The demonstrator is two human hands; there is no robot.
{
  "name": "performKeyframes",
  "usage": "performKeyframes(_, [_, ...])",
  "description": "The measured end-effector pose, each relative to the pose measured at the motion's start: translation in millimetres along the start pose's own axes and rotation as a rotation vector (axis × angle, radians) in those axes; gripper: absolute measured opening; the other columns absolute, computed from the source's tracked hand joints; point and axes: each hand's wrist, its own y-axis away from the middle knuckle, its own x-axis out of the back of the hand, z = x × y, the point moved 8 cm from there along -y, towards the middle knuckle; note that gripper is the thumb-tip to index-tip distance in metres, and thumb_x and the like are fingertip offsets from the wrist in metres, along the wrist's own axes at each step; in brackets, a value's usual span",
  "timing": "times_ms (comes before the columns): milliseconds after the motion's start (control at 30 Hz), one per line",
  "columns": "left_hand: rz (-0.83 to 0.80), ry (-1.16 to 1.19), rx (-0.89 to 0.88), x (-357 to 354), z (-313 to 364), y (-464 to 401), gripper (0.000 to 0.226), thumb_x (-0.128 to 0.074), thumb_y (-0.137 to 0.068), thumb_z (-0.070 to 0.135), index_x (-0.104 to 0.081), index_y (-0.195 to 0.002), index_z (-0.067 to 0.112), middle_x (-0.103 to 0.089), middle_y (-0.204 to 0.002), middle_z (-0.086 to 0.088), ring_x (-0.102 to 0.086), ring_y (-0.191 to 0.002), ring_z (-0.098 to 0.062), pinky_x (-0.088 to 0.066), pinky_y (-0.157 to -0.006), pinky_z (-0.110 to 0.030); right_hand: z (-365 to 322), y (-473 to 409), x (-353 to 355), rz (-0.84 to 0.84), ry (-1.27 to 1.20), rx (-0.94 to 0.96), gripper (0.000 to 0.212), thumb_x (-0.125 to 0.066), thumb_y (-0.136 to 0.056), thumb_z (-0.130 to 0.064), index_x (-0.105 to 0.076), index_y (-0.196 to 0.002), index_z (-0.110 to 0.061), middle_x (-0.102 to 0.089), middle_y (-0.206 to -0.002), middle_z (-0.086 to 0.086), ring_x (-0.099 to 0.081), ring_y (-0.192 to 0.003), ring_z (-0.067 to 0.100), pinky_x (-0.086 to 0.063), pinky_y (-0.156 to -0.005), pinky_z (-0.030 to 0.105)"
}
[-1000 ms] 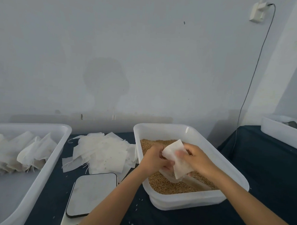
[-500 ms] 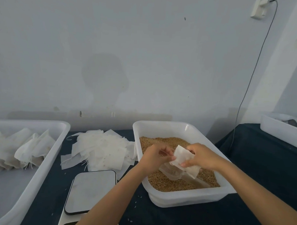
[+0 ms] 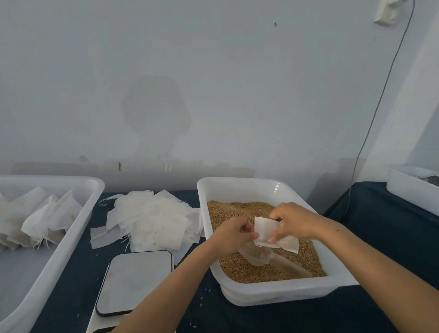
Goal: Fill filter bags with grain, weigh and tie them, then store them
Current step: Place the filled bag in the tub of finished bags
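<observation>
A white plastic tub (image 3: 237,187) holds brown grain (image 3: 236,210). Over the grain I hold a white filter bag (image 3: 268,231) between both hands. My left hand (image 3: 233,233) pinches its left edge. My right hand (image 3: 294,221) grips its top and right side, thumb on the front. A clear plastic scoop (image 3: 259,256) lies in the grain under the bag, its handle (image 3: 292,266) pointing right. Left of the tub a pile of flat empty filter bags (image 3: 150,218) lies on the dark cloth.
A scale (image 3: 135,281) with a pale plate sits in front of the pile. A large white tub (image 3: 67,237) on the left holds several filled tied bags (image 3: 35,218). Another white tub (image 3: 413,190) stands at the far right. A cable (image 3: 377,107) hangs down the wall.
The bag has dropped lower over the grain and turned flatter. My hands have drawn slightly apart along its top edge.
</observation>
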Motion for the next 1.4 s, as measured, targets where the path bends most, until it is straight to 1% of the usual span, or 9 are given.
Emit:
performKeyframes(200, [-0.019,-0.001,0.014,-2.1,-1.5,-0.1,0.017,-0.059,-0.092,0.021,-0.052,-0.077,0.017,-0.052,-0.074,0.005,-0.049,-0.074,-0.015,-0.041,-0.071,-0.028,0.6,1.4,-3.5,-0.007,-0.046,-0.002,0.032,-0.077,-0.074,-0.029,-0.069,-0.091,-0.002,-0.068,-0.096,0.015,-0.055,-0.076,0.028,-0.038,-0.070,0.031])
performKeyframes(333, [0.019,0.039,-0.044,1.5,3.0,-0.8,0.017,-0.058,-0.091,0.015,-0.048,-0.078,0.015,-0.050,-0.073,0.006,-0.045,-0.071,-0.013,-0.039,-0.070,-0.028,6.1,6.0,-9.2,0.034,-0.125,-0.010,0.019,-0.079,-0.074,-0.028,-0.063,-0.069,-0.018,-0.060,-0.070,-0.006,-0.050,-0.061,0.007,-0.035,-0.057,0.019])
performKeyframes(533, [0.073,0.096,-0.117,8.5,13.1,-0.8,0.011,-0.058,-0.092,0.014,-0.055,-0.081,0.016,-0.055,-0.079,0.009,-0.054,-0.077,-0.011,-0.046,-0.076,-0.028,10.0,11.6,-8.3,0.173,-0.295,0.009,0.043,-0.069,-0.083,-0.031,-0.039,-0.057,-0.016,-0.033,-0.054,-0.005,-0.028,-0.049,0.008,-0.022,-0.050,0.020])
performKeyframes(700, [0.178,0.222,-0.211,29.3,29.6,1.8,0.007,-0.055,-0.095,0.020,-0.060,-0.090,0.019,-0.059,-0.082,0.016,-0.054,-0.076,0.001,-0.046,-0.077,-0.021,19.9,22.2,-21.7,0.303,-0.926,-0.116,0.022,-0.061,-0.089,-0.027,-0.066,-0.094,-0.007,-0.070,-0.086,0.005,-0.066,-0.078,0.017,-0.049,-0.062,0.024])
performKeyframes(867, [0.239,0.350,-0.154,38.8,18.0,6.3,0.028,-0.064,-0.089,0.021,-0.052,-0.111,0.032,-0.062,-0.103,0.000,-0.062,-0.095,-0.019,-0.051,-0.087,-0.033,9.2,20.9,-51.7,0.242,-1.654,-0.157,0.035,-0.062,-0.083,-0.021,-0.062,-0.115,-0.008,-0.068,-0.112,0.015,-0.062,-0.108,0.031,-0.051,-0.088,0.047])
performKeyframes(1000, [0.347,0.310,-0.138,47.4,12.2,12.8,0.011,-0.068,-0.086,0.020,-0.059,-0.088,0.024,-0.065,-0.085,0.007,-0.060,-0.079,-0.009,-0.051,-0.078,-0.028,-11.9,15.1,-57.7,0.273,-1.927,-0.065,0.038,-0.061,-0.082,-0.016,-0.061,-0.117,-0.004,-0.066,-0.115,0.019,-0.062,-0.108,0.033,-0.051,-0.089,0.051])
performKeyframes(1133, [0.440,0.263,-0.123,60.5,8.9,19.9,0.014,-0.070,-0.084,0.016,-0.063,-0.073,0.022,-0.064,-0.072,0.010,-0.060,-0.070,-0.008,-0.053,-0.077,-0.034,-22.4,13.7,-55.8,0.404,-1.830,-0.031,0.028,-0.064,-0.080,-0.014,-0.067,-0.107,-0.007,-0.072,-0.101,0.012,-0.069,-0.091,0.025,-0.056,-0.081,0.044])
performKeyframes(1267, [0.453,0.176,-0.090,69.6,6.7,26.0,0.018,-0.069,-0.085,0.020,-0.061,-0.070,0.027,-0.062,-0.069,0.015,-0.055,-0.065,0.002,-0.047,-0.067,-0.021,-13.3,29.0,-29.9,0.797,-1.077,-0.147,0.011,-0.069,-0.083,-0.020,-0.067,-0.079,-0.009,-0.066,-0.070,0.002,-0.058,-0.067,0.018,-0.046,-0.063,0.031])
performKeyframes(1400, [0.444,0.231,-0.075,73.9,-0.3,33.9,0.018,-0.067,-0.086,0.018,-0.060,-0.071,0.022,-0.061,-0.072,0.008,-0.054,-0.065,-0.012,-0.052,-0.070,-0.039,-32.0,37.8,-4.6,0.944,-0.711,0.031,0.015,-0.061,-0.089,-0.021,-0.067,-0.075,-0.025,-0.065,-0.072,-0.007,-0.058,-0.068,0.006,-0.042,-0.062,0.018])
